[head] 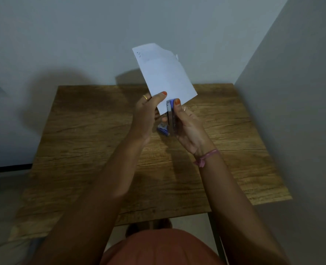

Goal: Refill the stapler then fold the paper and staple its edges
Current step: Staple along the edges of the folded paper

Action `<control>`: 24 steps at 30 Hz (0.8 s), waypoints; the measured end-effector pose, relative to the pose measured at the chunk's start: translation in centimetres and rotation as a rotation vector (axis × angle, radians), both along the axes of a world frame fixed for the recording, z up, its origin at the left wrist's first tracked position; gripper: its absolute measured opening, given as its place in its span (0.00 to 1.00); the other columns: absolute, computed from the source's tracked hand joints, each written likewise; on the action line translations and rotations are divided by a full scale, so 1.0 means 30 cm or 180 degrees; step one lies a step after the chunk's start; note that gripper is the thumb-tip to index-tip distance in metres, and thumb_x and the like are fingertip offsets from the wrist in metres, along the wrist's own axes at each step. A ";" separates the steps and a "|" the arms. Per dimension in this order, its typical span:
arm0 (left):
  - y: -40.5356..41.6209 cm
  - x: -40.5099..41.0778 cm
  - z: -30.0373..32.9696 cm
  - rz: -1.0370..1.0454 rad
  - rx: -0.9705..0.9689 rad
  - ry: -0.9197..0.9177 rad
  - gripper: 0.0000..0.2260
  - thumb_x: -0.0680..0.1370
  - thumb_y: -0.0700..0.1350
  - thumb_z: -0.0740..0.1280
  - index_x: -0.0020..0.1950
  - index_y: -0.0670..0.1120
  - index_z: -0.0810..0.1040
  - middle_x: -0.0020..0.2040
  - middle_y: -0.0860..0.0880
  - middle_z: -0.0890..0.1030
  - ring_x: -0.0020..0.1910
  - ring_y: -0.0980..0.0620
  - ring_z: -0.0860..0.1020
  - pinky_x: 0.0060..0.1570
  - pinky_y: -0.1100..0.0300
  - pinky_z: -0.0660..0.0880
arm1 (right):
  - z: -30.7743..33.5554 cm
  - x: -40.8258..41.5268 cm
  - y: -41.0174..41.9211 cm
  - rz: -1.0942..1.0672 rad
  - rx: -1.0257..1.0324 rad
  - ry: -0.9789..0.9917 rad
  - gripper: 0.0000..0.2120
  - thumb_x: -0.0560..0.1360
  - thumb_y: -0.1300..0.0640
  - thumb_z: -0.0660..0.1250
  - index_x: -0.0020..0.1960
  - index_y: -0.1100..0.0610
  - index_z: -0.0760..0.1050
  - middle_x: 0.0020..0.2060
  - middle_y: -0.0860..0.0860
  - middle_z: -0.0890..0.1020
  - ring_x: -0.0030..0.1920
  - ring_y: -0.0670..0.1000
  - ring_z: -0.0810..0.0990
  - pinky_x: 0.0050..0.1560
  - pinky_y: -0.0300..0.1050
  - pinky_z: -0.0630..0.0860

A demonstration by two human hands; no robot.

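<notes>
A folded white paper (pixel 165 73) stands upright in the air above the table, its top edge ragged. My left hand (pixel 146 113) pinches its lower left edge between thumb and fingers. My right hand (pixel 185 127) grips a blue and silver stapler (pixel 170 113), held upright with its jaw closed around the paper's bottom edge and my thumb pressing on its top. On the table beneath my hands lies a small blue staple box (pixel 163 130), partly hidden by them.
The wooden table (pixel 81 150) stands in a corner, with a grey wall behind it and another wall close on the right. Its near edge runs just above my lap. A dark metal table leg (pixel 215 236) shows at the lower right.
</notes>
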State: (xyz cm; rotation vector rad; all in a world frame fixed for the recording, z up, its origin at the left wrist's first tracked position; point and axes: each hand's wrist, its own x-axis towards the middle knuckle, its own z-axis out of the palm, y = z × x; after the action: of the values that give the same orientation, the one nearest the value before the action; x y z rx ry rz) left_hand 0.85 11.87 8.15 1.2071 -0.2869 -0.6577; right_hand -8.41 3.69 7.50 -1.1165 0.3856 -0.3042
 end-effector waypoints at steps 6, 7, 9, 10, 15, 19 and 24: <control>-0.011 -0.080 -0.034 0.0030 -0.0484 0.0072 0.16 0.69 0.56 0.73 0.50 0.48 0.81 0.45 0.50 0.85 0.48 0.52 0.83 0.46 0.60 0.78 | 0.004 0.012 0.025 -0.0127 -0.0024 0.0117 0.16 0.76 0.46 0.66 0.51 0.59 0.78 0.46 0.59 0.79 0.47 0.58 0.77 0.49 0.50 0.71; -0.013 -0.092 -0.040 0.0196 -0.0390 0.0015 0.17 0.66 0.57 0.75 0.49 0.49 0.81 0.44 0.52 0.85 0.48 0.53 0.83 0.45 0.61 0.77 | 0.001 0.012 0.031 -0.0172 -0.0046 0.0138 0.14 0.77 0.47 0.65 0.50 0.58 0.79 0.45 0.57 0.81 0.46 0.55 0.79 0.46 0.47 0.73; -0.019 -0.103 -0.052 0.0384 -0.0257 -0.0081 0.18 0.63 0.56 0.77 0.49 0.50 0.82 0.46 0.52 0.86 0.49 0.53 0.84 0.45 0.61 0.78 | -0.008 0.012 0.041 -0.0245 -0.0061 0.0156 0.11 0.76 0.48 0.66 0.47 0.54 0.82 0.44 0.53 0.84 0.45 0.50 0.83 0.45 0.44 0.78; -0.021 -0.106 -0.053 0.0395 -0.0215 -0.0111 0.18 0.64 0.56 0.77 0.49 0.50 0.82 0.46 0.52 0.86 0.49 0.53 0.84 0.45 0.60 0.78 | -0.011 0.011 0.045 -0.0290 -0.0067 0.0159 0.10 0.76 0.48 0.67 0.47 0.53 0.83 0.45 0.52 0.85 0.46 0.50 0.83 0.48 0.46 0.78; -0.024 -0.113 -0.057 0.0496 -0.0228 -0.0070 0.20 0.65 0.55 0.77 0.51 0.46 0.81 0.47 0.49 0.86 0.49 0.51 0.84 0.43 0.58 0.79 | -0.003 0.017 0.066 -0.0494 -0.0029 0.0169 0.09 0.78 0.52 0.65 0.49 0.55 0.82 0.47 0.52 0.85 0.51 0.51 0.83 0.54 0.48 0.78; -0.027 -0.104 -0.051 0.0543 -0.0372 0.0009 0.20 0.65 0.52 0.77 0.51 0.41 0.81 0.45 0.48 0.85 0.48 0.49 0.84 0.45 0.55 0.78 | 0.019 0.023 0.084 -0.0676 -0.0022 0.0276 0.18 0.78 0.53 0.64 0.56 0.69 0.76 0.45 0.55 0.83 0.48 0.51 0.82 0.47 0.45 0.78; -0.028 -0.107 -0.048 0.0564 -0.0531 0.0098 0.18 0.67 0.47 0.76 0.52 0.39 0.81 0.44 0.47 0.85 0.47 0.49 0.83 0.44 0.57 0.78 | 0.035 0.024 0.104 -0.0808 0.0007 0.0293 0.21 0.79 0.54 0.64 0.60 0.72 0.72 0.48 0.59 0.82 0.49 0.54 0.81 0.44 0.43 0.77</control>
State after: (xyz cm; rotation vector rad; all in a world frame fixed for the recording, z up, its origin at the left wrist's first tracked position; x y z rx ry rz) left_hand -2.38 11.02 6.71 1.0482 -0.2021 -0.4883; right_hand -7.67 6.80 8.55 -1.0827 0.6112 -0.4764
